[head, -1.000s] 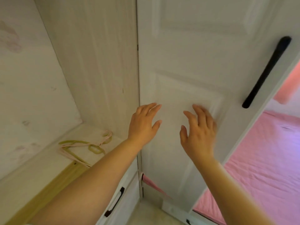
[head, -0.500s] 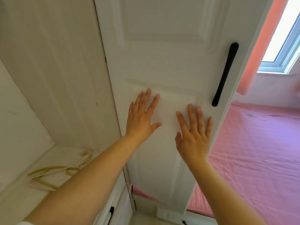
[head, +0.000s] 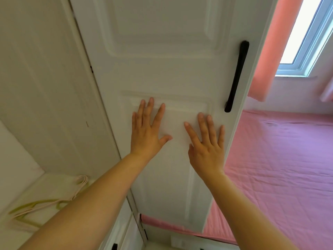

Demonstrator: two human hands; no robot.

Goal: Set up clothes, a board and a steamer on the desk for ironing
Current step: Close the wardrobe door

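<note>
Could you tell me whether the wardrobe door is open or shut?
Open: the door stands swung out, the shelf with hangers exposed beside it. Both hands press flat on it.

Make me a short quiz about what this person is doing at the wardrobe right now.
1. True or false: both hands lie flat on the white door.
2. Which hand is nearer the black handle? A left, B right.
3. What lies on the shelf inside the wardrobe?

Key
1. True: the left hand and the right hand press it with straight fingers.
2. B.
3. Hangers, green and pale pink.
</note>
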